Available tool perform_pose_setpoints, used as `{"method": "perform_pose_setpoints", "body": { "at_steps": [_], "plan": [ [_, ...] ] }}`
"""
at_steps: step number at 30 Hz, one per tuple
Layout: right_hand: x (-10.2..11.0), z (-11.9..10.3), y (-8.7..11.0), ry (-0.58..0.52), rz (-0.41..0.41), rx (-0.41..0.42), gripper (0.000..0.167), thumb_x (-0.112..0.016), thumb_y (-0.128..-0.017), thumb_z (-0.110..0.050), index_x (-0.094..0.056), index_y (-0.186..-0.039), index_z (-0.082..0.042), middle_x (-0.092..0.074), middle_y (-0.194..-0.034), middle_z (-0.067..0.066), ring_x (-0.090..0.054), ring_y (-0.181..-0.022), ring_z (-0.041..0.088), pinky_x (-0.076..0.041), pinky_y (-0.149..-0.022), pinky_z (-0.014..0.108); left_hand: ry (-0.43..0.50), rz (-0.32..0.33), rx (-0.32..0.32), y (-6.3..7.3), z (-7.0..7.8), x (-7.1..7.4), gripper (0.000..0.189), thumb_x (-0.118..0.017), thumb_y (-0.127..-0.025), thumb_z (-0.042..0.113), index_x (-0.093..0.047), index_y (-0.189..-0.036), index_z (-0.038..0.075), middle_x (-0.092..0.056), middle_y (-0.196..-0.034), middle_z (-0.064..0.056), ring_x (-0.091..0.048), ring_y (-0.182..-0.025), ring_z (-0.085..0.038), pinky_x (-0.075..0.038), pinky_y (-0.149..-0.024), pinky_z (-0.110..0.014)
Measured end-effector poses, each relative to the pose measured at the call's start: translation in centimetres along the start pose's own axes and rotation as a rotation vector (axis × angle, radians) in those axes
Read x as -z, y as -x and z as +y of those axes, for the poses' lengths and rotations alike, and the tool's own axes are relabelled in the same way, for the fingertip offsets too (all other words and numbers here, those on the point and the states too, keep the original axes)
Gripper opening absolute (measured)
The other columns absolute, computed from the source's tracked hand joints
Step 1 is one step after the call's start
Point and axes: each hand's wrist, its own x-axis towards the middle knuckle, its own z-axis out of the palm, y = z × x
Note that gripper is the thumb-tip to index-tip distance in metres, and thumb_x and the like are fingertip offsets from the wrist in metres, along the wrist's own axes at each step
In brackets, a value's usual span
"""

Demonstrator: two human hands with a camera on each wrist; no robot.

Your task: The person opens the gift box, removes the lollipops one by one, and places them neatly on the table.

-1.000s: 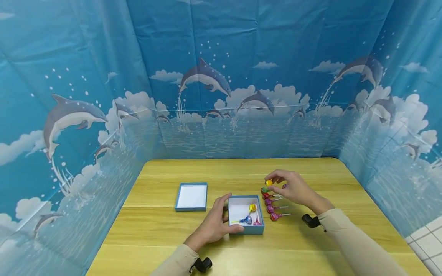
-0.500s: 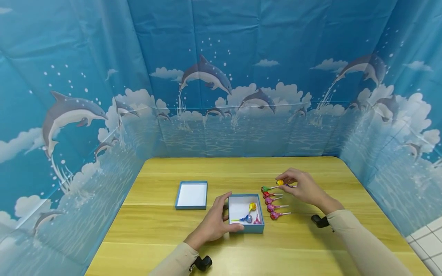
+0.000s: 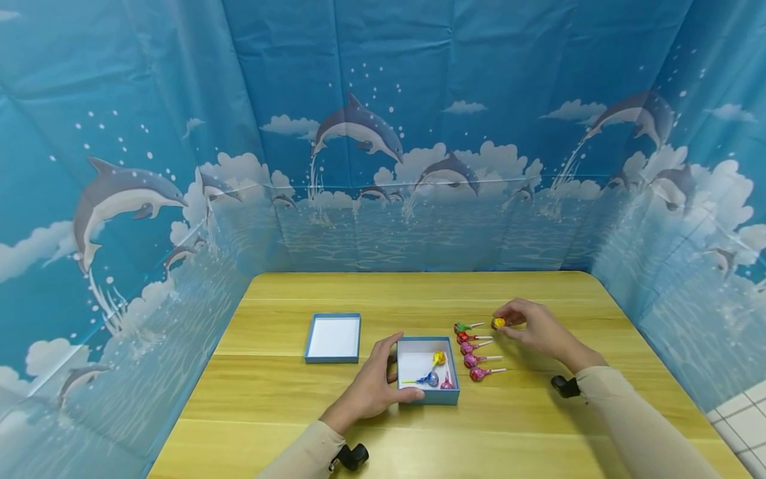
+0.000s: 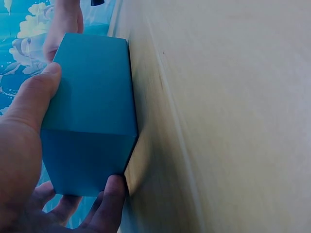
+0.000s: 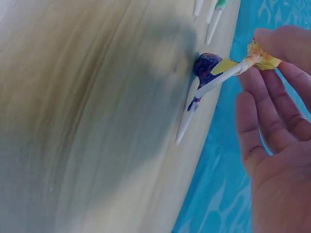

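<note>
My left hand (image 3: 372, 384) grips the open blue box (image 3: 439, 398) by its left side, thumb along the near wall. In the left wrist view the fingers (image 4: 114, 194) curl round an end of the box. Inside lie a yellow lollipop (image 3: 439, 358), a blue one (image 3: 431, 378) and a pink one (image 3: 446, 384). My right hand (image 3: 534, 327) pinches another yellow lollipop (image 3: 498, 323) by its wrapped head between thumb and fingers, its white stick pointing free in the right wrist view. A purple lollipop (image 5: 206, 67) lies on the table below it, hidden by the hand in the head view.
Right of the box, a column of lollipops lies with sticks pointing right, from a green one (image 3: 459, 328) at the back to a pink-red one (image 3: 477, 374) in front. The white-lined box lid (image 3: 332, 339) lies at the left. A dolphin-print curtain (image 3: 383, 226) surrounds the wooden table (image 3: 269, 399).
My right hand has moved right with the yellow lollipop, away from the back of the column, uncovering the green lollipop. My left hand stays on the box.
</note>
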Motion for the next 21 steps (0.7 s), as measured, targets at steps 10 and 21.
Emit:
{"method": "perform_pose_setpoints", "body": {
  "at_steps": [10, 21],
  "plan": [
    [-0.3, 1.6, 0.3, 0.014, -0.044, -0.059, 0.024, -0.091, -0.101, -0.005, -0.084, -0.123, -0.009, -0.083, -0.119, 0.005, -0.081, -0.101, 0.019, -0.071, -0.088, 0.031, -0.002, 0.009, -0.005, 0.0, 0.0, 0.0, 0.121, -0.101, -0.095, 0.035, -0.024, -0.187, 0.019, -0.030, -0.189, -0.015, -0.055, -0.158, -0.035, -0.062, -0.122, -0.038],
    [-0.8, 2.4, 0.7, 0.005, -0.088, -0.082, 0.025, -0.092, -0.100, -0.006, -0.085, -0.123, -0.012, -0.082, -0.121, 0.006, -0.081, -0.101, 0.019, -0.070, -0.088, 0.031, 0.005, 0.010, -0.008, -0.1, -0.2, -0.1, 0.121, -0.101, -0.095, 0.034, -0.024, -0.187, 0.018, -0.029, -0.190, -0.016, -0.055, -0.157, -0.035, -0.062, -0.121, -0.038]
  ]
}}
